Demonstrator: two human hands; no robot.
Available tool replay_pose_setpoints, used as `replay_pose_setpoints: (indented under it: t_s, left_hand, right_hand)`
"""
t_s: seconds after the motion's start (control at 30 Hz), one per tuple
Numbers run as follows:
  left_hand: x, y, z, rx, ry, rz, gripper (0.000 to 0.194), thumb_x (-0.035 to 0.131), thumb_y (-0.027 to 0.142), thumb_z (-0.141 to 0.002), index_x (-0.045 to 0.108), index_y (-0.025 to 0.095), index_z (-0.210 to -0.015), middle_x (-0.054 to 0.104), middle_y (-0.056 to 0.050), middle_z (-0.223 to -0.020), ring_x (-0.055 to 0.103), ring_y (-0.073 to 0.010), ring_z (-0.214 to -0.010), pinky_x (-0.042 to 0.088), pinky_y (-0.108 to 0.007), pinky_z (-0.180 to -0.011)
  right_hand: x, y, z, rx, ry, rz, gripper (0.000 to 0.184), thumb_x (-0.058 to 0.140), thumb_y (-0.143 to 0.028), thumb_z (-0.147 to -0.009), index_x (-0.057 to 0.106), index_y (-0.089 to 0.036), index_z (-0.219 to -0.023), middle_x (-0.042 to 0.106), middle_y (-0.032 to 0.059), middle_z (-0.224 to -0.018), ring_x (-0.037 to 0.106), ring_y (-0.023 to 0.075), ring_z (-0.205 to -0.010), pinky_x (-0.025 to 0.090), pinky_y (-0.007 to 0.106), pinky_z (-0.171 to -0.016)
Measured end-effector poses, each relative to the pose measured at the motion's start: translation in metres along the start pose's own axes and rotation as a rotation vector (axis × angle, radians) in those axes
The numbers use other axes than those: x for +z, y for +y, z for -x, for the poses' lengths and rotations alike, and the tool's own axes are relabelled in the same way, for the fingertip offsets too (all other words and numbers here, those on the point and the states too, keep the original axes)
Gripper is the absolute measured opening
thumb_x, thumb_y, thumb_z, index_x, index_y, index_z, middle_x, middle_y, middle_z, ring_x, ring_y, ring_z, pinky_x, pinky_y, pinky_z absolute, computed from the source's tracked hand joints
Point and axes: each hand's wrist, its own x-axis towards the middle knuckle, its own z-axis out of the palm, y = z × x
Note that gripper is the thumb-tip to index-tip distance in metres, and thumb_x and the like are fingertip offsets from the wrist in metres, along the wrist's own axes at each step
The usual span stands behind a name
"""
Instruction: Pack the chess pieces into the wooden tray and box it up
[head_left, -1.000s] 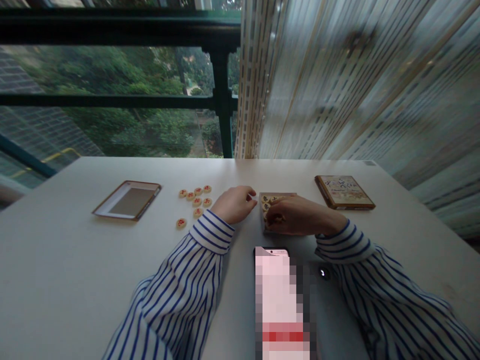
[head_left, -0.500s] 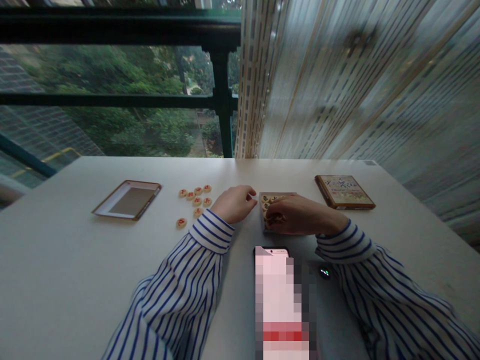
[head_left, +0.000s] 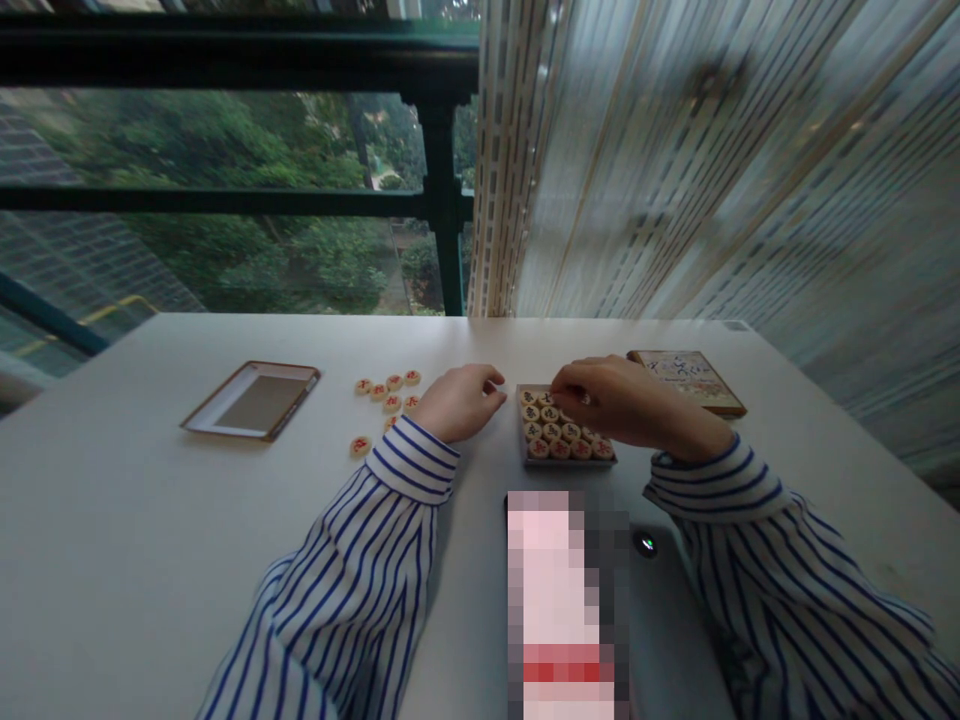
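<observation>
A shallow box (head_left: 568, 463) holds rows of round xiangqi pieces (head_left: 551, 432), dark-marked behind and red-marked in the front row. My right hand (head_left: 622, 395) hovers over the box's back right part with its fingers bent down; I see nothing held in it, though the fingertips partly cover the pieces below. To the left of the box, my left hand (head_left: 463, 400) stays low over the table, thumb and forefinger slightly apart and no piece showing between them. Beside its wrist lie several loose red-marked pieces (head_left: 392, 403), some partly hidden by the hand and cuff.
At the left lies a shallow tray-like box lid (head_left: 259, 402), inside up. A flat decorated box (head_left: 694, 380) sits at the right, partly behind my right hand. Nearer me on the white table (head_left: 142, 520) are a phone (head_left: 555, 600) and a dark device with a small lit display (head_left: 646, 543).
My right hand has lifted from the box and shifted right and back, uncovering the rows of pieces. My left hand has barely moved.
</observation>
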Motion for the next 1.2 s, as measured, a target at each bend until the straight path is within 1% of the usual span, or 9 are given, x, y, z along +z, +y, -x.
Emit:
replay_pose_setpoints:
  t_s: [0.2, 0.47, 0.67, 0.8, 1.0, 1.2]
  left_hand:
    - [-0.009, -0.001, 0.001, -0.030, 0.025, 0.028, 0.031, 0.048, 0.035, -0.077, 0.062, 0.018, -0.100, 0.067, -0.006, -0.096, 0.061, -0.0187, -0.089, 0.045, -0.028, -0.076]
    - [-0.017, -0.001, 0.002, -0.007, 0.069, 0.082, 0.033, 0.049, 0.035, -0.077, 0.062, 0.015, -0.100, 0.067, -0.007, -0.096, 0.060, -0.0185, -0.088, 0.046, -0.029, -0.078]
    - [-0.024, -0.004, 0.003, 0.032, 0.173, 0.133, 0.032, 0.048, 0.037, -0.079, 0.064, 0.016, -0.097, 0.067, -0.007, -0.095, 0.060, -0.0174, -0.085, 0.047, -0.029, -0.079]
    - [-0.032, -0.005, 0.005, 0.055, 0.240, 0.198, 0.032, 0.048, 0.037, -0.078, 0.064, 0.016, -0.096, 0.067, -0.007, -0.095, 0.061, -0.0168, -0.084, 0.047, -0.029, -0.079]
    - [-0.049, -0.001, 0.013, 0.008, 0.328, 0.276, 0.032, 0.052, 0.038, -0.076, 0.065, 0.014, -0.092, 0.068, -0.007, -0.090, 0.062, -0.0167, -0.080, 0.048, -0.029, -0.077]
    - [-0.060, -0.004, 0.019, -0.014, 0.375, 0.324, 0.032, 0.055, 0.039, -0.074, 0.065, 0.015, -0.093, 0.068, -0.006, -0.090, 0.062, -0.0167, -0.079, 0.049, -0.029, -0.075]
  right_hand:
    - [-0.003, -0.001, 0.001, 0.017, 0.074, -0.007, 0.020, 0.042, -0.026, -0.082, 0.060, -0.018, -0.080, 0.062, 0.0028, -0.073, 0.052, 0.0126, -0.064, 0.032, 0.024, -0.059]
    - [-0.003, -0.002, 0.001, 0.028, 0.104, -0.009, 0.019, 0.042, -0.024, -0.081, 0.060, -0.017, -0.080, 0.062, 0.0031, -0.075, 0.052, 0.0127, -0.066, 0.032, 0.025, -0.061]
    - [-0.003, -0.004, 0.001, 0.040, 0.157, -0.023, 0.021, 0.040, -0.023, -0.082, 0.060, -0.017, -0.084, 0.063, 0.0047, -0.080, 0.053, 0.0138, -0.070, 0.034, 0.025, -0.065]
    - [-0.003, -0.004, 0.001, 0.042, 0.180, -0.027, 0.022, 0.040, -0.024, -0.083, 0.060, -0.016, -0.088, 0.064, 0.0053, -0.083, 0.053, 0.0143, -0.073, 0.036, 0.025, -0.067]
    - [-0.004, -0.005, 0.002, 0.039, 0.198, -0.040, 0.024, 0.040, -0.024, -0.083, 0.060, -0.016, -0.093, 0.064, 0.0063, -0.087, 0.055, 0.0154, -0.077, 0.036, 0.027, -0.070]
    - [-0.005, -0.005, 0.003, 0.028, 0.216, -0.031, 0.024, 0.040, -0.023, -0.084, 0.060, -0.016, -0.094, 0.064, 0.0063, -0.089, 0.055, 0.0152, -0.078, 0.037, 0.027, -0.071]
